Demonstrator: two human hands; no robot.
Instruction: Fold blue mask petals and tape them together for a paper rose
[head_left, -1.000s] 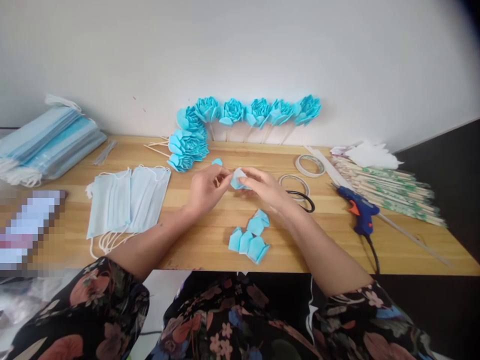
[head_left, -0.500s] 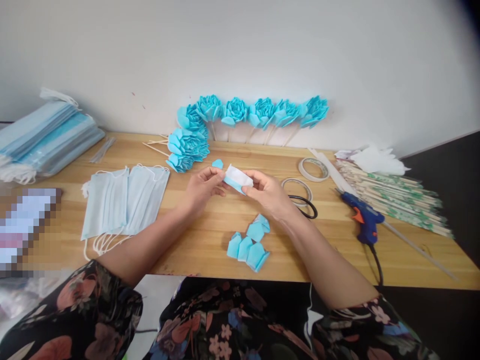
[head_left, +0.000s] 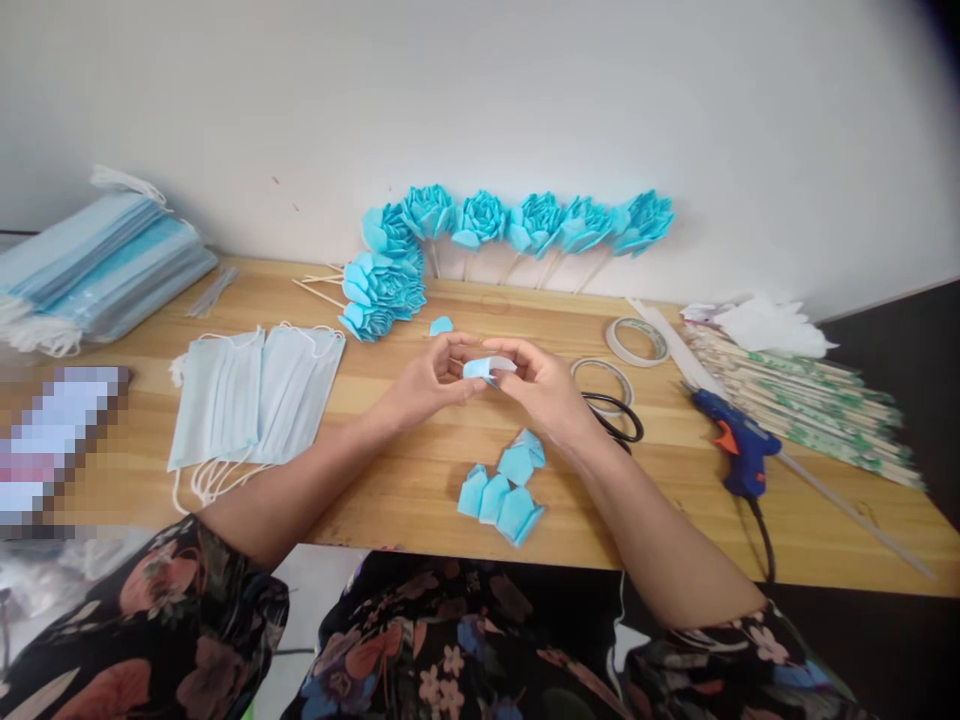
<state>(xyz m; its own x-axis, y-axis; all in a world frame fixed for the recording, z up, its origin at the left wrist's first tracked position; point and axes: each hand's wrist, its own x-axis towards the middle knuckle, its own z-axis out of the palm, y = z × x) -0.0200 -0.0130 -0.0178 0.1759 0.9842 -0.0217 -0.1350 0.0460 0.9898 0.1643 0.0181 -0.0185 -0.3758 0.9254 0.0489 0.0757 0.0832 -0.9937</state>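
Between my two hands is a small blue-and-white piece of mask fabric (head_left: pixel 478 369), bent into a curve. My left hand (head_left: pixel 429 382) grips its left side, thumb in front and fingers behind. On the other side my right hand (head_left: pixel 541 385) pinches the right end, its thumb near the white inner face. Several folded blue fabric petals (head_left: pixel 501 505) lie on the table just below my hands. One loose blue petal (head_left: pixel 442 326) rests just beyond my left fingers.
Blue fabric flowers on sticks (head_left: pixel 535 222) lean along the wall. Face masks (head_left: pixel 221 395) and a mask pile (head_left: pixel 97 265) lie left, near a blurred phone-like object (head_left: pixel 56 440). Tape rolls (head_left: pixel 637 342), a blue glue gun (head_left: pixel 739 440) and wrapped sticks (head_left: pixel 810 400) sit right.
The fabric piece was held out flatter with its white face showing; now it is curled. My hands have drawn closer around it, and the camera view has shifted slightly.
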